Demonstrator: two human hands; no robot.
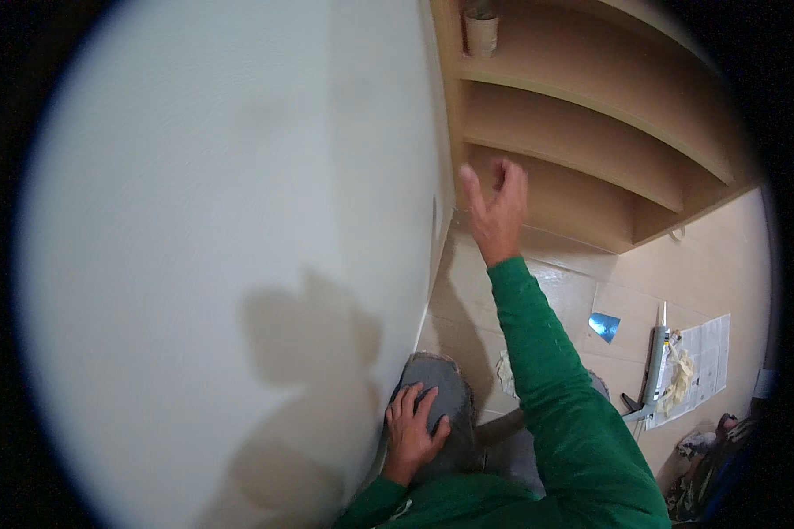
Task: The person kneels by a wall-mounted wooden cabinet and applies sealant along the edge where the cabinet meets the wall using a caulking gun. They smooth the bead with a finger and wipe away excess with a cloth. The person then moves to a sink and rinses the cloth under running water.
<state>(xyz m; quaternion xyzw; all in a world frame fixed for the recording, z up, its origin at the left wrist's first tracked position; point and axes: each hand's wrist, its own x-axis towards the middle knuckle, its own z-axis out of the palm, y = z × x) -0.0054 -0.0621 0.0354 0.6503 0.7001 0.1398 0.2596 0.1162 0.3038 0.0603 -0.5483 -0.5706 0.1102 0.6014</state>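
Observation:
My right hand (500, 212) is raised in front of the wooden shelf unit (582, 167), close to the corner where the shelf meets the white wall (194, 176). Its thumb and curled fingers stand apart with nothing visible between them; the fingertips are a little blurred. Lower down, my left hand (417, 436) rests on my grey-clad knee (437, 379), fingers spread, beside the wall. Both arms wear green sleeves. On the floor to the right lies a caulking gun (656, 370), its nozzle pointing away from me.
Crumpled tape or paper (679, 381) lies on a newspaper sheet (713, 348) beside the caulking gun. A shiny blue flat piece (603, 327) is on the tiled floor. A potted plant (482, 33) stands on a shelf. Dark cloth-like items (710, 458) lie at lower right.

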